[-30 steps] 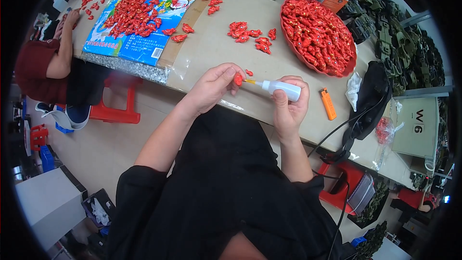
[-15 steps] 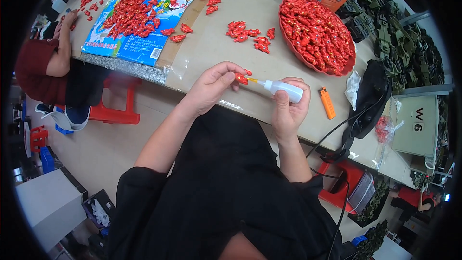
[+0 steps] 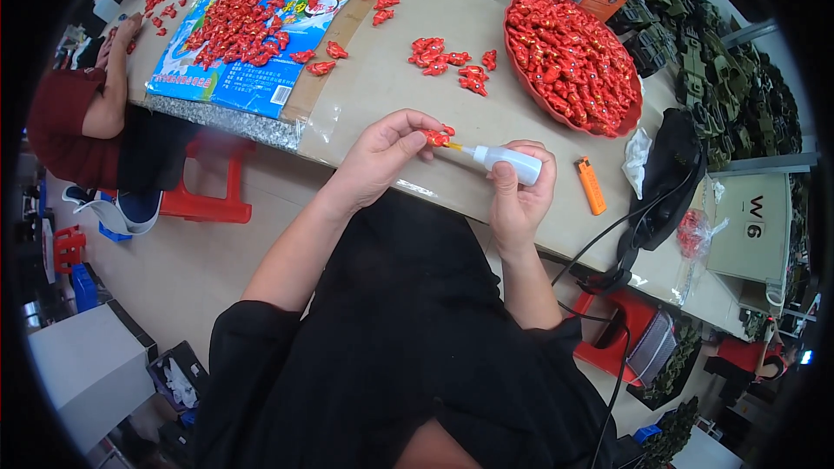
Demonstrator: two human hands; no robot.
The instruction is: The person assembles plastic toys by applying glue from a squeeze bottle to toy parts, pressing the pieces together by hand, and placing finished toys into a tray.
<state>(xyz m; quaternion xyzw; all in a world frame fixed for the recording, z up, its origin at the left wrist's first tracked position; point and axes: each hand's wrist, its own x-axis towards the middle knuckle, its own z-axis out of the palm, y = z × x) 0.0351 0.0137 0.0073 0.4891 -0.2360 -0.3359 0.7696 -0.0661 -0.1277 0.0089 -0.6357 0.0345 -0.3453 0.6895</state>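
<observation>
Over the table's near edge, my left hand (image 3: pixel 387 152) pinches a small red figurine (image 3: pixel 441 135) between thumb and fingers. My right hand (image 3: pixel 526 195) is wrapped round a translucent white squeeze bottle (image 3: pixel 512 164). The bottle lies sideways, its thin amber nozzle (image 3: pixel 457 147) aimed left and its tip at the figurine. Whether the tip touches it is too small to tell. Beyond my hands lies a loose group of red figurines (image 3: pixel 430 56). To the right, a round red basin (image 3: pixel 621 131) is heaped with more of them.
A blue printed sheet (image 3: pixel 252 95) at the left bears many red figurines. An orange lighter (image 3: pixel 591 186), crumpled white tissue (image 3: pixel 637 161) and a black bag (image 3: pixel 669 182) with a cable lie at the right. Another person (image 3: pixel 87 117) sits at the far left, by a red stool (image 3: pixel 217 195).
The figurine has turned slightly in my left fingers. My right hand has shifted the bottle a little left, and its tilt has changed slightly.
</observation>
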